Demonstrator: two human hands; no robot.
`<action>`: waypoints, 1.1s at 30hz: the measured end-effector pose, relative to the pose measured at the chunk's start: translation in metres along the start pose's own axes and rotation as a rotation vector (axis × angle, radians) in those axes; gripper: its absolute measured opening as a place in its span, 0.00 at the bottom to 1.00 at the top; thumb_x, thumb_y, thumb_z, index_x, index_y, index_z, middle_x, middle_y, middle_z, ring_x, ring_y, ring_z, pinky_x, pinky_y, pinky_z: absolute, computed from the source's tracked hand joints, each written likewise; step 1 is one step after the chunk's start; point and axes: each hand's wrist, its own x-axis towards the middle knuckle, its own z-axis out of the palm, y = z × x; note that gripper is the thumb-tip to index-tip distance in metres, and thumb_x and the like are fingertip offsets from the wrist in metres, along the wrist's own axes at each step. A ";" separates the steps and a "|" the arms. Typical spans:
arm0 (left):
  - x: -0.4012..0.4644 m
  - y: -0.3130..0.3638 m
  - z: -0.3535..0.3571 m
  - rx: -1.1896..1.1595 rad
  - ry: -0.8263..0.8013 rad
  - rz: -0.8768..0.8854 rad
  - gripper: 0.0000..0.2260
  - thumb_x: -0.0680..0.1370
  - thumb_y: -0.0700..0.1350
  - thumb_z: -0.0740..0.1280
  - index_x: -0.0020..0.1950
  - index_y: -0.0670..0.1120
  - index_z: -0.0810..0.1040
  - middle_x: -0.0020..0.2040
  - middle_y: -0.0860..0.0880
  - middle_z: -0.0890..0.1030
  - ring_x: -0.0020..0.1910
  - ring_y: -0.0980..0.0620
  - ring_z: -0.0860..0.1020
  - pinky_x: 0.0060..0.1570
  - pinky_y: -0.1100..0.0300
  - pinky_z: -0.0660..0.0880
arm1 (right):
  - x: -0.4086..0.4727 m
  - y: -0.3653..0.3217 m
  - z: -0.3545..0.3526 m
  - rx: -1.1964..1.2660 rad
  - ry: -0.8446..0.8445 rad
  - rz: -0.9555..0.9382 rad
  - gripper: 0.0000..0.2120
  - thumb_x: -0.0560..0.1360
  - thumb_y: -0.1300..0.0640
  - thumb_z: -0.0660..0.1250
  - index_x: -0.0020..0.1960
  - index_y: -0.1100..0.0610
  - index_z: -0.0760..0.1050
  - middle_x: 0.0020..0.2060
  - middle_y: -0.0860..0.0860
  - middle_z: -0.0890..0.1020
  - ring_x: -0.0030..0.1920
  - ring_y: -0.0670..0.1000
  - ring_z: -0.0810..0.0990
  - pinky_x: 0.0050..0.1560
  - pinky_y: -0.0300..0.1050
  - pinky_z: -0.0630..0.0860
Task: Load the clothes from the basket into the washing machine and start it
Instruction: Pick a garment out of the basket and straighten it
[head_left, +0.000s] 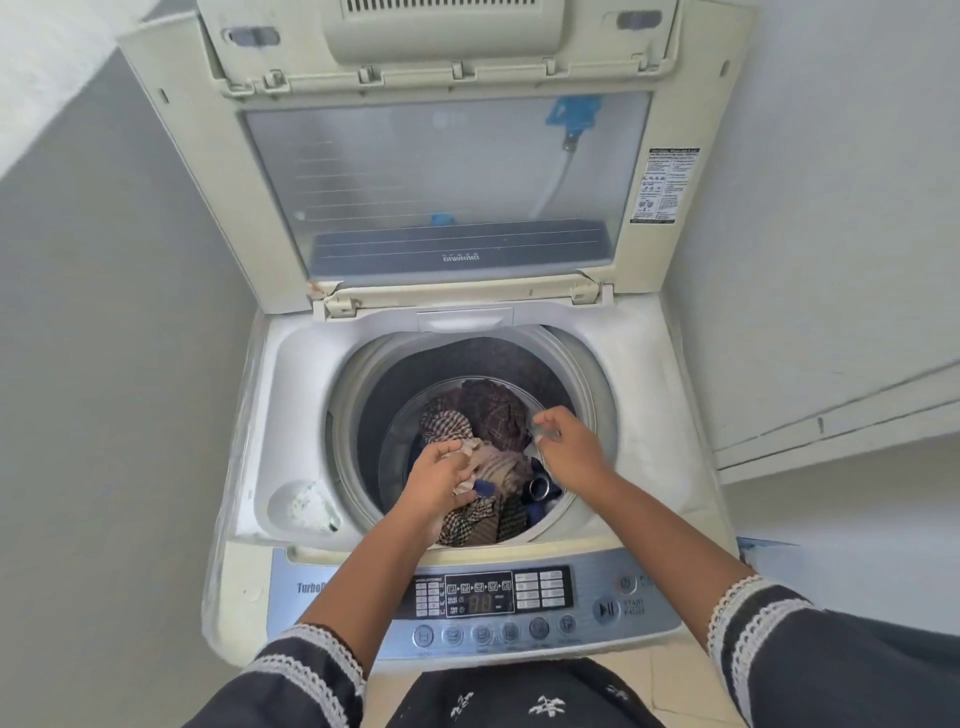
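With the left hand (441, 470) grasping a beige cloth (498, 467) over the drum (467, 441) and the right hand (563, 441) seemingly released, loose folds risked snagging the drum's rim.

a top-loading washing machine (291, 415) stands with its lid (447, 171) raised upright at the back. inside the round drum (374, 415) lies a heap of clothes (493, 415): dark checked and plaid cloth, a beige piece, some blue near the right. the control panel (483, 597) runs along the front edge, its small display lit
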 end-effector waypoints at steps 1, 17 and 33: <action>-0.004 -0.001 -0.002 -0.009 -0.008 0.005 0.07 0.81 0.41 0.64 0.60 0.46 0.74 0.52 0.44 0.77 0.50 0.49 0.76 0.55 0.47 0.78 | -0.006 -0.001 0.001 0.020 0.003 -0.007 0.12 0.79 0.61 0.63 0.61 0.51 0.75 0.62 0.51 0.78 0.62 0.52 0.77 0.56 0.41 0.70; -0.116 -0.025 -0.031 -0.101 -0.248 0.303 0.12 0.80 0.40 0.67 0.64 0.41 0.73 0.60 0.39 0.80 0.56 0.45 0.82 0.57 0.53 0.79 | -0.142 0.011 0.017 0.178 0.190 -0.264 0.09 0.78 0.62 0.67 0.56 0.53 0.79 0.52 0.47 0.81 0.51 0.42 0.78 0.51 0.28 0.72; -0.196 -0.138 0.040 0.141 -0.648 0.393 0.11 0.82 0.37 0.64 0.63 0.40 0.74 0.57 0.41 0.81 0.52 0.46 0.83 0.55 0.55 0.80 | -0.292 0.134 0.020 0.464 0.587 -0.159 0.10 0.77 0.67 0.66 0.53 0.55 0.80 0.51 0.48 0.84 0.53 0.43 0.81 0.55 0.34 0.75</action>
